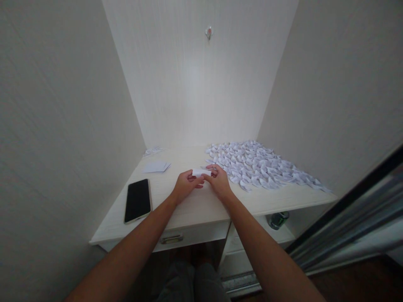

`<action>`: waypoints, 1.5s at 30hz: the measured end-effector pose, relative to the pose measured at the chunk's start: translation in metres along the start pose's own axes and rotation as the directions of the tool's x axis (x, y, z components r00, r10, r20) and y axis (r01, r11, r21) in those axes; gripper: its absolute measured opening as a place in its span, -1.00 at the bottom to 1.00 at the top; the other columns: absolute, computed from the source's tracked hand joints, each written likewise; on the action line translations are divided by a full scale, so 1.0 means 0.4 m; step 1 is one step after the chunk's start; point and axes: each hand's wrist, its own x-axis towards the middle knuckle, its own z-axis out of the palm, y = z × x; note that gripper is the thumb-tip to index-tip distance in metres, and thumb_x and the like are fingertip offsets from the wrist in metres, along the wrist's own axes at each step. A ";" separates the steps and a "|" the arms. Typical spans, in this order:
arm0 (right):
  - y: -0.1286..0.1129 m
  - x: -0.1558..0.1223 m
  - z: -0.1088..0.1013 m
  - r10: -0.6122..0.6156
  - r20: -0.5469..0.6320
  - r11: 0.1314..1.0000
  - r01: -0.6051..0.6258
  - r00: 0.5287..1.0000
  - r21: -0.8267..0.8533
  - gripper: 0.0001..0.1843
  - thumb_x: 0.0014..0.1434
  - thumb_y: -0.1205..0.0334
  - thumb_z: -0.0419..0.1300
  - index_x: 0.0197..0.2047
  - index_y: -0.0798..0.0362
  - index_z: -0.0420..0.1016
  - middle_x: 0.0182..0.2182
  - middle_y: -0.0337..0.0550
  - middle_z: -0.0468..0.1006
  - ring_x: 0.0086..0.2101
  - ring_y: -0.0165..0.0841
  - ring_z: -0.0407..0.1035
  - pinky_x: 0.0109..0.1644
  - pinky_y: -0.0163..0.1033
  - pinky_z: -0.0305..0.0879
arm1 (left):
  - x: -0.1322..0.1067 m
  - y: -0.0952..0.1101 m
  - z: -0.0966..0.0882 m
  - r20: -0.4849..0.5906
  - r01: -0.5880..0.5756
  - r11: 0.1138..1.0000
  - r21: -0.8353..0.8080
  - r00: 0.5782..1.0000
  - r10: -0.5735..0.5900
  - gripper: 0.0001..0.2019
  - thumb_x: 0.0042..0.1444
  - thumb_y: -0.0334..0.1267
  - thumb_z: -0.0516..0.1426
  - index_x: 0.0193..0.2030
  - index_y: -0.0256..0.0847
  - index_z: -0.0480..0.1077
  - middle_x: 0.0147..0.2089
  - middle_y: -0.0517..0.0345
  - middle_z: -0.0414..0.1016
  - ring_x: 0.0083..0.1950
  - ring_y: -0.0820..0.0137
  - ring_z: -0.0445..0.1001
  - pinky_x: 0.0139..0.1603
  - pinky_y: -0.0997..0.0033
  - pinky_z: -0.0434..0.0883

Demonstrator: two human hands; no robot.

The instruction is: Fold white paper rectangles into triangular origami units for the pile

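Between my two hands, just above the white desk [189, 214], is a small strip of white paper [200, 172] that looks folded or curled. My left hand [188, 183] pinches its left end, thumb in front and fingers behind. At the right end, my right hand [218, 179] grips the paper with its thumb and fingers closed. A wide heap of small folded white paper pieces [255, 165] spreads over the desk to the right of my right hand. Farther left lies a short stack of flat white paper sheets [155, 167].
A phone with a dark screen [137, 200] lies at the desk's left. Thin paper scraps [153, 150] sit in the back left corner. White walls enclose three sides, with a hook [208, 32] on the back one. A dark can [278, 220] stands on the shelf below.
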 end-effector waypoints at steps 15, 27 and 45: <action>0.014 -0.002 0.000 0.014 0.007 0.995 -0.013 1.000 -0.100 -0.77 -0.08 0.10 0.39 -0.36 0.01 0.53 -0.54 -0.27 0.58 -0.47 -0.34 0.42 -0.36 -0.26 0.32 | 0.009 -0.003 -0.010 -0.087 0.003 0.999 0.032 0.996 0.000 -0.52 -0.16 0.05 0.46 -0.40 -0.32 0.44 -0.39 0.15 0.48 -0.31 0.38 0.51 -0.35 0.29 0.69; 0.036 0.010 -0.010 0.102 -0.009 0.995 -0.102 0.995 0.011 -0.84 -0.07 0.22 0.35 -0.35 0.04 0.56 -0.51 -0.20 0.63 -0.45 -0.31 0.54 -0.31 -0.23 0.49 | 0.017 -0.009 -0.035 -0.086 0.087 0.995 -0.046 0.992 -0.090 -0.53 -0.22 0.02 0.49 -0.46 -0.37 0.48 -0.41 0.08 0.52 -0.36 0.44 0.51 -0.29 0.39 0.61; 0.022 0.002 -0.004 0.077 0.072 0.997 -0.079 0.994 0.026 -0.78 -0.05 0.33 0.32 -0.24 0.06 0.55 -0.56 -0.32 0.57 -0.48 -0.38 0.50 -0.25 -0.22 0.51 | 0.012 0.005 -0.027 -0.078 0.076 0.995 0.067 0.994 -0.071 -0.61 -0.24 -0.08 0.50 -0.45 -0.35 0.52 -0.51 0.18 0.46 -0.55 0.48 0.39 -0.64 0.54 0.37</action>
